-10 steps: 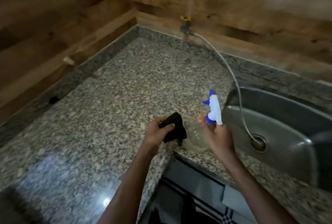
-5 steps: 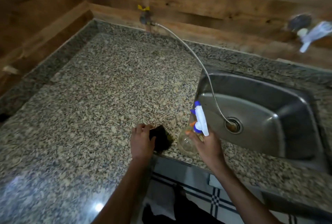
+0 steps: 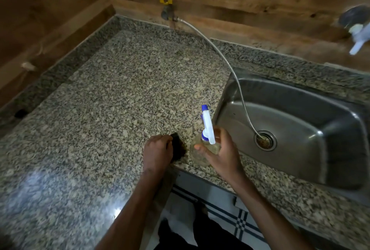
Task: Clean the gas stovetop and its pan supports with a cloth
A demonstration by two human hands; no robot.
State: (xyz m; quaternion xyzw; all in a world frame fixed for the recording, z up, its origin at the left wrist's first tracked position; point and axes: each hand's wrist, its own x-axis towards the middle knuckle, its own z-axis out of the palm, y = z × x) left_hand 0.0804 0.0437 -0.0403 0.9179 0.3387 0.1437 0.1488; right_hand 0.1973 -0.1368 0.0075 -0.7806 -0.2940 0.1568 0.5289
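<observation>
No stovetop or pan supports are in view. A dark cloth [image 3: 178, 147] lies on the granite counter [image 3: 112, 97] near its front edge, and my left hand [image 3: 158, 152] grips it from above, covering most of it. My right hand [image 3: 222, 152] holds a clear spray bottle [image 3: 200, 151] with a white and blue trigger head [image 3: 208, 125]. The bottle stands on the counter just right of the cloth, close to the sink.
A steel sink [image 3: 296, 129] is set in the counter at right, with a thin hose [image 3: 226, 59] running from a yellow-handled wall valve [image 3: 166, 7] into its drain [image 3: 265, 140]. Wooden walls close the back and left. A wall tap [image 3: 358, 29] is at upper right.
My left hand came down from a raised position and now presses the cloth on the counter. The right hand set the bottle lower, onto the counter. The view swung right, showing more sink.
</observation>
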